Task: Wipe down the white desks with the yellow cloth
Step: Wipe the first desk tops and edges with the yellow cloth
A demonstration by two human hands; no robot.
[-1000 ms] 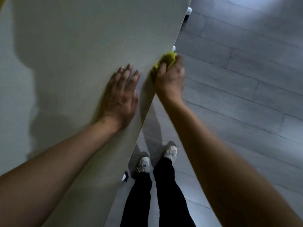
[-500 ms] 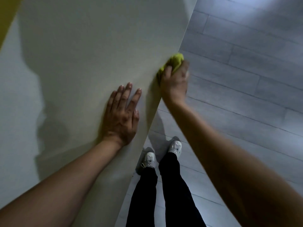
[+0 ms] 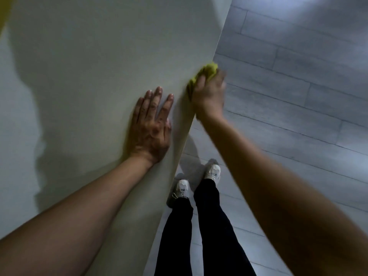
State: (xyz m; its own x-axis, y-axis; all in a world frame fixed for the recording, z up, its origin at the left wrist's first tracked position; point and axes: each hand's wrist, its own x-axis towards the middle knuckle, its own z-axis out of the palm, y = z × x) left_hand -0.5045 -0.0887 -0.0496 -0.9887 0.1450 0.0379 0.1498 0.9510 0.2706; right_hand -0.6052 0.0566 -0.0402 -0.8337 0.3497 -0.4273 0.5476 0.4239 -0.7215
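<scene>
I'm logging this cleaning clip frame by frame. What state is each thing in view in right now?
yellow cloth: bunched, pressed against the desk's right edge.
right hand: grips the cloth at the edge, blurred.
left hand: flat on the desk, fingers straight, holds nothing.
white desk: bare surface, partly in shadow.
shoes: planted on the grey plank floor beside the desk.

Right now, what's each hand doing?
Left hand: open, flat on the white desk.
Right hand: grips the yellow cloth at the desk's edge.
</scene>
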